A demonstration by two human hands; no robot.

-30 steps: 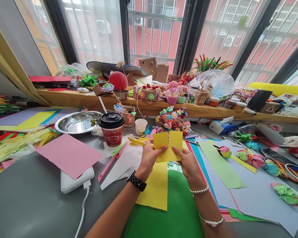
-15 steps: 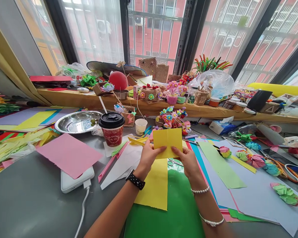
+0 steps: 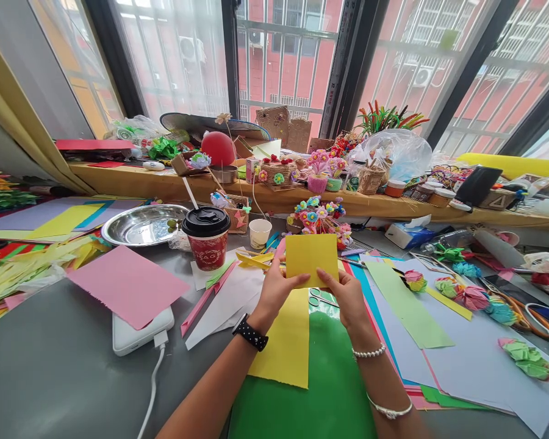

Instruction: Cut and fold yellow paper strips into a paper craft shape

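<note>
Both hands hold up a small yellow paper rectangle above the table. My left hand pinches its lower left corner, thumb on the front and fingers hidden behind. At its lower edge, my right hand grips it the same way, with the thumb on the front. Beneath them a larger yellow sheet lies partly on a green sheet. Scissors rest just below the held paper, partly covered by my right hand.
To the left are a lidded red cup, a metal plate, a pink sheet and a white power bank with a cable. Pale sheets and crumpled paper flowers lie to the right.
The yellow rectangle has shifted slightly right and up and looks flatter. Both thumbs now sit closer to its lower edge, and more of the scissors shows.
</note>
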